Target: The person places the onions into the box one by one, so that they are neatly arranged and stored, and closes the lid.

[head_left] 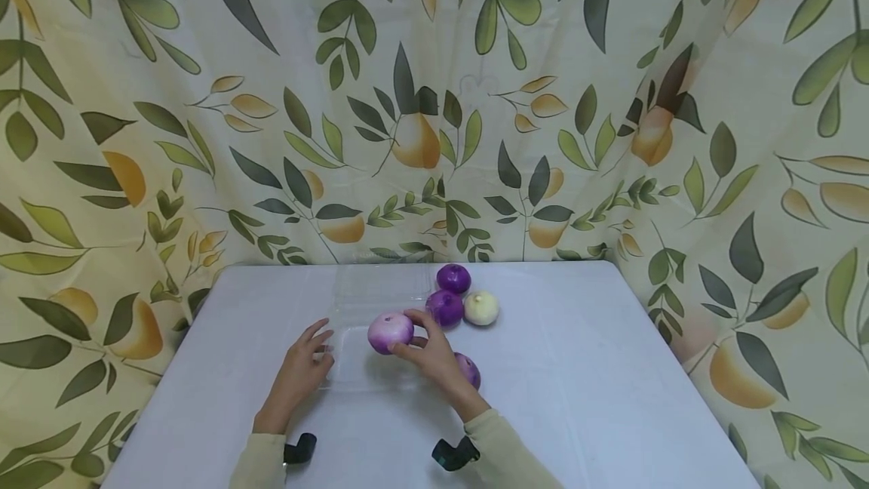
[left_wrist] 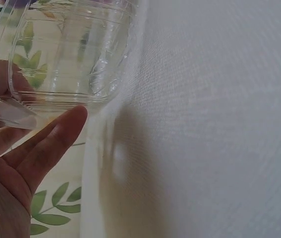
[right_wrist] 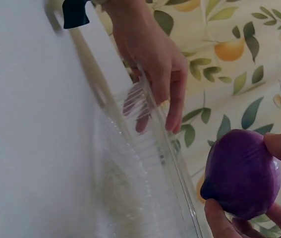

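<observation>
My right hand [head_left: 431, 353] pinches a purple onion [head_left: 390, 333] between thumb and fingers, holding it above a clear plastic container [head_left: 348, 372]. In the right wrist view the same onion [right_wrist: 242, 173] is up beside the container's rim [right_wrist: 182, 191], apart from it. At the container's left side, my left hand [head_left: 303, 368] touches the wall with fairly straight, spread fingers. The left wrist view shows a fingertip [left_wrist: 76, 119] against the clear wall [left_wrist: 66, 64]. Another purple onion [head_left: 470, 372] sits partly hidden behind my right wrist.
The container's clear lid [head_left: 380, 283] lies folded back toward the table's far edge. Right of it stand two purple onions [head_left: 453, 278] and a peeled white onion [head_left: 481, 308], close together. A white cloth covers the table [head_left: 584, 376]; a leaf-patterned curtain [head_left: 502, 112] hangs behind.
</observation>
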### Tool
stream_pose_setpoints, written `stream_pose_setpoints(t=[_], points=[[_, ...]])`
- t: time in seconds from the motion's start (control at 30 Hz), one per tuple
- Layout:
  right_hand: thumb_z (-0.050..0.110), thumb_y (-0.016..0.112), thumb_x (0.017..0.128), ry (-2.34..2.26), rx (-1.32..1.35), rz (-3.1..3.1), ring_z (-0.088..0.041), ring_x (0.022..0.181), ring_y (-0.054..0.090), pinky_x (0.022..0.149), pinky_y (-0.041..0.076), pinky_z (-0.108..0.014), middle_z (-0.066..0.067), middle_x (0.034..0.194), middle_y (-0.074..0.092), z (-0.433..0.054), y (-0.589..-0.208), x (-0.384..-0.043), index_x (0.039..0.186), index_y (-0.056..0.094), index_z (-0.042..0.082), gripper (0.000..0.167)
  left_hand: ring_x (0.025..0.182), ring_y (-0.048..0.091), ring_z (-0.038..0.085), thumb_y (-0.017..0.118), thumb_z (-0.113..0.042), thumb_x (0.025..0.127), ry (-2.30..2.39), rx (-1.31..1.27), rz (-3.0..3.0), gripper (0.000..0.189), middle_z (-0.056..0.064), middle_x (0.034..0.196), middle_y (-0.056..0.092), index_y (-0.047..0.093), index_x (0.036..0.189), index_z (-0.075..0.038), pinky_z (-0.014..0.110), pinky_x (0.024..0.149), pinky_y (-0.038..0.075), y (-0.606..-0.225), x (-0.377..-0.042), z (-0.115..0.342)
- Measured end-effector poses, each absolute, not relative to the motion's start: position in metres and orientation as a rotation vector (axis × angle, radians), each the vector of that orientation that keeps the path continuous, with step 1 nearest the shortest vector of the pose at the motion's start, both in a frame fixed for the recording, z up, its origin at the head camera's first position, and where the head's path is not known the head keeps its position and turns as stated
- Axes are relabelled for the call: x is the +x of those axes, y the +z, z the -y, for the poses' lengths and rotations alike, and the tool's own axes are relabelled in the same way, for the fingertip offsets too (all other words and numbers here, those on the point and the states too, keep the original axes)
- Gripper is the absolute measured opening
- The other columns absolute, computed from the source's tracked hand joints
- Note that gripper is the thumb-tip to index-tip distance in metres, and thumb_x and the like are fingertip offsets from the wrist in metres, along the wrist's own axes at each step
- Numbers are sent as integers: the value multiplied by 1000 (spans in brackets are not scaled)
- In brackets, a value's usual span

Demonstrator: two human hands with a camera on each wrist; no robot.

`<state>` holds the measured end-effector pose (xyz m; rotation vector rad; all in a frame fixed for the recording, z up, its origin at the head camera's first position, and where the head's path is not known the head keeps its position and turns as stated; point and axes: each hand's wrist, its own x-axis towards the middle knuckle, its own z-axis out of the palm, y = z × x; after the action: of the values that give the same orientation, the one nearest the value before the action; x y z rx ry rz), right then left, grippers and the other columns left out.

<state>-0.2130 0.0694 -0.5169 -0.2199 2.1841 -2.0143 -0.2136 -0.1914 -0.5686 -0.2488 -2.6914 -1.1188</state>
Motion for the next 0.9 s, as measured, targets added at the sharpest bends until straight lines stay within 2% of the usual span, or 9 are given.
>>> stream_pose_setpoints(t=[0.23,0.47,0.7,0.9], points=[[12,77,82,-1994,-208,-2268,-31,105,66,85,57,-32,-19,141,48,-52,-525,-218,141,47,7,66,97,72,30,61,2,84,-1148,-286,2643,43,13,146,50,62,126,5,35,74,61,-569,-213,193],[16,79,80,-1941,-160,-2304,-32,107,67,84,57,-33,-18,138,53,-36,-526,-220,137,51,11,64,96,72,30,61,3,83,-1172,-304,2627,43,15,146,51,62,126,7,33,72,61,-568,-213,194],[15,79,79,-1893,-192,-2334,-31,102,67,79,56,-32,-18,136,54,-24,-526,-220,136,51,9,64,95,72,31,62,3,83,-1196,-318,2613,43,15,145,51,62,126,7,31,71,61,-569,-214,194],[16,79,79,-1834,-175,-2383,-26,100,67,84,56,-34,-17,136,55,-15,-529,-227,136,51,8,64,96,72,30,61,3,83,-1197,-325,2616,43,15,145,51,61,126,7,29,70,61,-571,-213,194]])
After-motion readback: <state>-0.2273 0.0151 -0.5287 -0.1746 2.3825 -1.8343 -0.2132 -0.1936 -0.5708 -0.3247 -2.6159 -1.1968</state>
